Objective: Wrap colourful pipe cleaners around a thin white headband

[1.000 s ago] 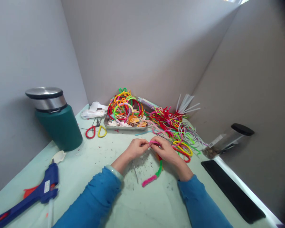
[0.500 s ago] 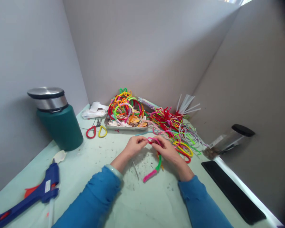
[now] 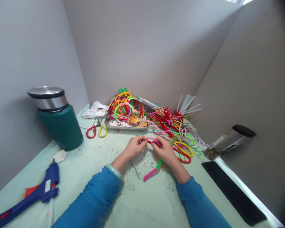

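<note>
Between my two hands is a pink and red pipe cleaner (image 3: 151, 139), bent into a small loop. My left hand (image 3: 136, 146) pinches its left side between thumb and fingertips. My right hand (image 3: 165, 149) is closed on its right side, with the fingers hiding part of it. Below my right hand, a fuzzy strip with green and pink sections (image 3: 151, 174) hangs down or lies on the table; whether it joins the held loop is hidden. A thin grey stick (image 3: 136, 170) lies on the table under my hands.
Behind my hands stands a metal tray (image 3: 125, 128) with shells and colourful pipe-cleaner rings. Right of it spreads a pile of pipe cleaners (image 3: 166, 118). Red and yellow handled pliers (image 3: 91, 132), a green bottle (image 3: 60, 126) and a blue glue gun (image 3: 47, 183) are at left; a clear jar (image 3: 225, 144) leans right.
My right hand has shifted slightly left and turned a little at the pink and red loop. The green and pink strip has moved slightly. My left hand stays nearly still.
</note>
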Demonstrator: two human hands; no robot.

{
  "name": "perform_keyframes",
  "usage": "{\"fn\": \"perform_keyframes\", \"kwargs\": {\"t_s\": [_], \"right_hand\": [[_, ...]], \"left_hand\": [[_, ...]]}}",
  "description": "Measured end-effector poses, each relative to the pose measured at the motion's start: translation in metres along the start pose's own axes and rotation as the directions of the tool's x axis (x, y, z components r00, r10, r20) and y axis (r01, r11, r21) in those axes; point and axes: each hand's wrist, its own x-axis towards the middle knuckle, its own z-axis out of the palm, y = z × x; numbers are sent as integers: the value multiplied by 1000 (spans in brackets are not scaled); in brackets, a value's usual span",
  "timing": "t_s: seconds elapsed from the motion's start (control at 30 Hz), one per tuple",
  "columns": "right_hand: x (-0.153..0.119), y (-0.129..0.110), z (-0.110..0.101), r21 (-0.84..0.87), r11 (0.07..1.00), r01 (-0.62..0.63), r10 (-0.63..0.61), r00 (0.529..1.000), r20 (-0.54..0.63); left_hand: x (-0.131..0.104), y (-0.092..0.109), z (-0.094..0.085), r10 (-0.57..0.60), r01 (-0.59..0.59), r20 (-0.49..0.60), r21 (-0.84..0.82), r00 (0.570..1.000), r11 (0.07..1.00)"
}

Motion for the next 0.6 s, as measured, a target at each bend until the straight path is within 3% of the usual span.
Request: {"fn": "perform_keyframes", "kwargs": {"t_s": [0.17,0.37,0.47,0.6], "right_hand": [[0,3,2,68,997,-41,40,999,7],[1,2,3,67,996,-53,52,998,16],[1,1,3,38,998,-43,42,999,2],[0,0,2,14,1000,-25,24,999,28]], "left_hand": [[-2,1,1,78,-73,-40,119,996,990],[-1,3,1,56,-49,-49,132,997,990],[0,2,2,-40,43,-48,65,998,997],[0,4,1,-230,238,78,-110,970,965]]}}
